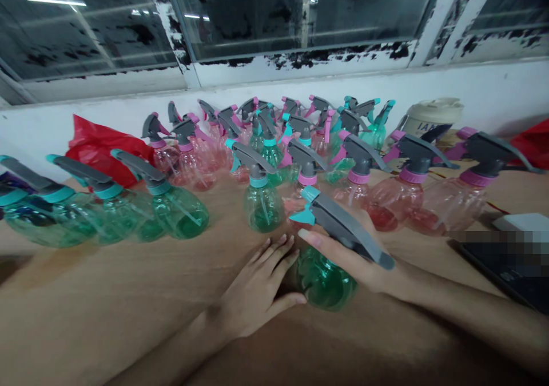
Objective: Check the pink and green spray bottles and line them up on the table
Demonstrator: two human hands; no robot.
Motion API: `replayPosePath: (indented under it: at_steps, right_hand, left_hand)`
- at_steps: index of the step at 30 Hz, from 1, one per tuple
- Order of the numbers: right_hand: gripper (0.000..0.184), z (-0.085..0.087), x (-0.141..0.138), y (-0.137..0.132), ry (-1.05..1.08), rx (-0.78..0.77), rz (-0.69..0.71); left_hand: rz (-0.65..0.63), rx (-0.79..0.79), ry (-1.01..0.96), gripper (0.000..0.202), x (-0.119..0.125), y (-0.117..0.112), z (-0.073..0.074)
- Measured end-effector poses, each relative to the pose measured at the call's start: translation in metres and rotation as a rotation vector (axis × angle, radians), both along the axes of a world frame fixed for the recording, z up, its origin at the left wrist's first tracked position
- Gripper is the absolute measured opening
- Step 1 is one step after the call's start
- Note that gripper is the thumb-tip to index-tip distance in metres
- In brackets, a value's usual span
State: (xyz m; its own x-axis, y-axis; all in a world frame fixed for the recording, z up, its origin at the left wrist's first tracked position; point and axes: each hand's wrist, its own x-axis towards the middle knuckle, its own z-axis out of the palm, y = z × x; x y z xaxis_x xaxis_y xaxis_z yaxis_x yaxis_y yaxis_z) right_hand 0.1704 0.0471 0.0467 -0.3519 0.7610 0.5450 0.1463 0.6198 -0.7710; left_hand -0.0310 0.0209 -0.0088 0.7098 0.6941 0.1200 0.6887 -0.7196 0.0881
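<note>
Peeling window frames and a white wall back a wooden table [128,294] crowded with spray bottles.

Seen from the head camera, the right hand [358,263] is closed around the neck of a green spray bottle [326,283]. Its thumb lies along the near side, under the grey trigger head [343,229], and the teal nozzle points away to the left. The bottle stands on the table directly under that grip, tilted a little toward the person. The left hand [257,286] lies flat and open on the wood just left of the grip. Its fingers are spread and the fingertips [283,242] are at the bottle's shoulder, touching or nearly so.

Just beyond the grip stands another green bottle [262,203]. A row of green bottles [171,211] runs well out to its left, with a red bag [98,146] behind them. To the right of the grip and a little beyond it stand pink bottles [429,200]. Farther back stand a mixed cluster and a cream tub [433,117]. A dark flat device [501,260], blurred out, lies off to the right.

By the look of it, the trigger head is being seated or checked on this one bottle. Whether it is screwed fully home cannot be told. Any turning of the cap would need the left hand to close on the body and hold it still. The right hand would have to keep the dip tube straight and stay clear of the bottle just beyond.
</note>
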Motion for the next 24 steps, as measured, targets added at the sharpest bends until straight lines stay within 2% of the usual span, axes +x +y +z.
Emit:
replayPosePath:
  at_steps: [7, 17, 24]
  right_hand:
    - [0.013, 0.0046, 0.0006, 0.0001, -0.022, 0.044, -0.014]
    - [0.022, 0.0026, -0.0003, 0.0005, -0.012, 0.079, -0.016]
    - [0.009, 0.0041, 0.0019, 0.0006, -0.05, 0.011, 0.006]
  left_hand:
    - [0.013, 0.017, 0.02, 0.069, 0.0004, -0.0004, 0.0024]
    - [0.005, 0.017, 0.026, 0.068, 0.0021, -0.0001, 0.004]
    - [0.006, 0.004, -0.014, 0.068, 0.0016, -0.0005, 0.0037]
